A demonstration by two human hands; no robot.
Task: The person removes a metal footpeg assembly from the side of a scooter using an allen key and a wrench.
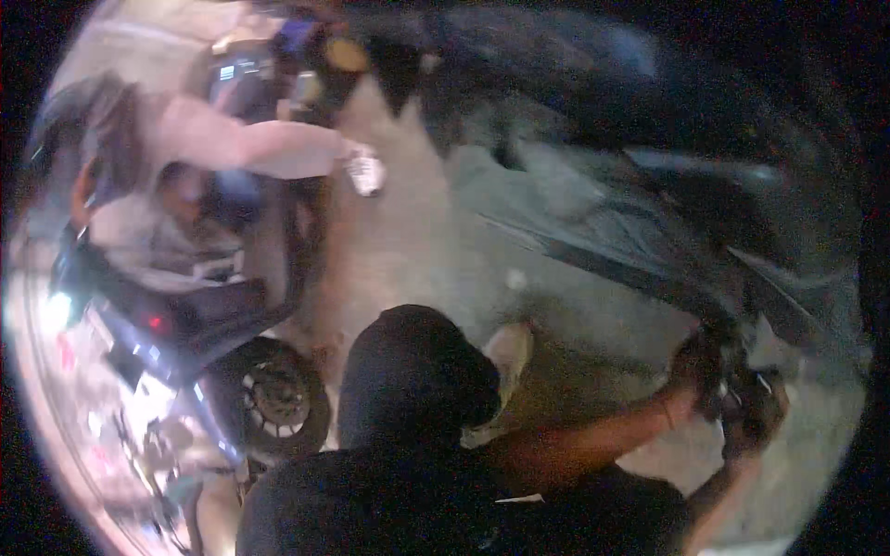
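Note:
Neither of my hands shows in the head view. Directly below me is another person in a black cap (408,371) and a dark top (371,510). Both of that person's bare forearms reach to the right. Their hands (756,408) come together around a small dark object, which blur and dim light keep from being named. Beside those hands lies the lower edge of a large grey-green panelled or folded surface (593,208). A pale shoe (510,352) shows on the ground beyond the cap.
A two-wheeled motor vehicle stands at left, with a black tyre (278,398) and a small red light (155,322). Above it, someone's bare limb (269,148) stretches out to a white shoe-like shape (366,171). Pale ground (399,241) runs between the vehicle and the grey-green surface.

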